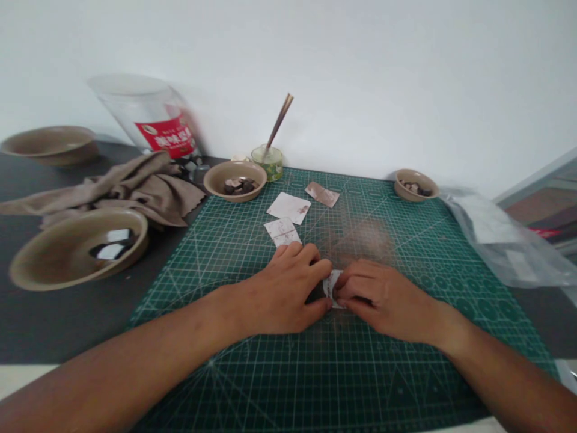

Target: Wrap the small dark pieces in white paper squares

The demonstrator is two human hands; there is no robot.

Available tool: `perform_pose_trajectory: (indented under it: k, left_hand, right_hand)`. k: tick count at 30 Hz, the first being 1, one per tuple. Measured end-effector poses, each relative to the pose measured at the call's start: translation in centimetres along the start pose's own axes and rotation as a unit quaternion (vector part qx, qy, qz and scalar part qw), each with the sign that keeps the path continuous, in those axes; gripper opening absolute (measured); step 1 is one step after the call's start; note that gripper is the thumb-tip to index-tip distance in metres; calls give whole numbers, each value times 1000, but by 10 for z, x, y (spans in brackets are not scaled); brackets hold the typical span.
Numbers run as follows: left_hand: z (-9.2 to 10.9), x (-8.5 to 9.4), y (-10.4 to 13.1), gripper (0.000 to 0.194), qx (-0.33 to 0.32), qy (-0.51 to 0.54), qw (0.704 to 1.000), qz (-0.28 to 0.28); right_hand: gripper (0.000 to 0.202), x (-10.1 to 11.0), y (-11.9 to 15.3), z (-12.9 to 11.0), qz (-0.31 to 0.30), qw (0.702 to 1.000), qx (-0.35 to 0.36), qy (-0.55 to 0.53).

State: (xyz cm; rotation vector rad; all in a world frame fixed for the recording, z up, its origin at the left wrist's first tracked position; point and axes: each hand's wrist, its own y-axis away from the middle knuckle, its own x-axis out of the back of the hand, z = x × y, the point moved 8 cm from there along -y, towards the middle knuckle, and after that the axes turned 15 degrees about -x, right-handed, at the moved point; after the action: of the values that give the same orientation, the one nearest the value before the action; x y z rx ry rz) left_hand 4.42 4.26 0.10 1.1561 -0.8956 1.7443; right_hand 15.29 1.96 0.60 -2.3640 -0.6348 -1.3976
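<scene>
A small white printed paper packet (333, 288) lies low over the green cutting mat (288, 385), between my two hands. My right hand (383, 297) pinches its right side, fingers and thumb pressed together. From the left, the thumb and forefinger of my left hand (288, 291) close on the packet's left edge, and its other fingers bend down toward the mat. Just beyond my left fingertips is another printed packet (282, 231). Farther back lie a white paper square (289, 207) and a brownish packet (323, 194). My fingers hide part of the held packet.
Bowls with dark pieces stand at the back left (234, 180) and back right (415, 185). A green cup (268, 162) holds thin sticks. At left are a brown cloth (148, 186), a large bowl (76, 252), another bowl (51, 144) and a clear jar (153, 120). Plastic bag (509, 240) at right.
</scene>
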Motion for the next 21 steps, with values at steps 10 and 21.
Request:
perform_pose_trajectory:
  k: [10, 21]
  left_hand:
    - [-1, -2, 1, 21, 5, 2, 1000, -5]
    - [-1, -2, 0, 17, 9, 4, 1000, 5]
  right_hand:
    - [11, 6, 2, 1, -49, 999, -15, 7]
    - [12, 8, 4, 4, -47, 999, -23, 0]
